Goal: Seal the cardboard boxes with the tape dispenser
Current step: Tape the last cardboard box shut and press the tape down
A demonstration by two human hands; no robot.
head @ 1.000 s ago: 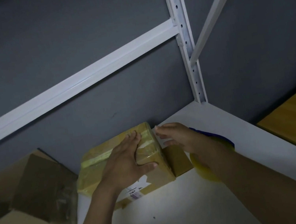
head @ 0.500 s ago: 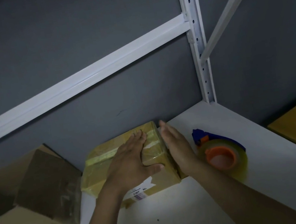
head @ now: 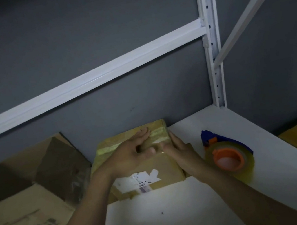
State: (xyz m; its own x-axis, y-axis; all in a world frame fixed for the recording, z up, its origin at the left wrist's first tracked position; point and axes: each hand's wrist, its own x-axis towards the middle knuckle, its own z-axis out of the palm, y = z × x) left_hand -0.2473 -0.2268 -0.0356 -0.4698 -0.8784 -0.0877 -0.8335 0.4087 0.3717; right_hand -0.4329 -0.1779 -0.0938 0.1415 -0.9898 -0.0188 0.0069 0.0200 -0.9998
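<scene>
Boxes, two, sit on the shelf: the taped box mid-shelf, long axis running toward the wall, an open box on its left. Left hand lies flat on top, fingers slightly spread; right hand presses its right side, fingers together. One dispenser lies alongside, blue end wallward.

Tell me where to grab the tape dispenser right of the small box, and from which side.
Probably the blue frame of the tape dispenser, at its far end, from above with the right hand, which is nearer. It lies flat on the white shelf, orange hub up, blue end toward the wall.
</scene>
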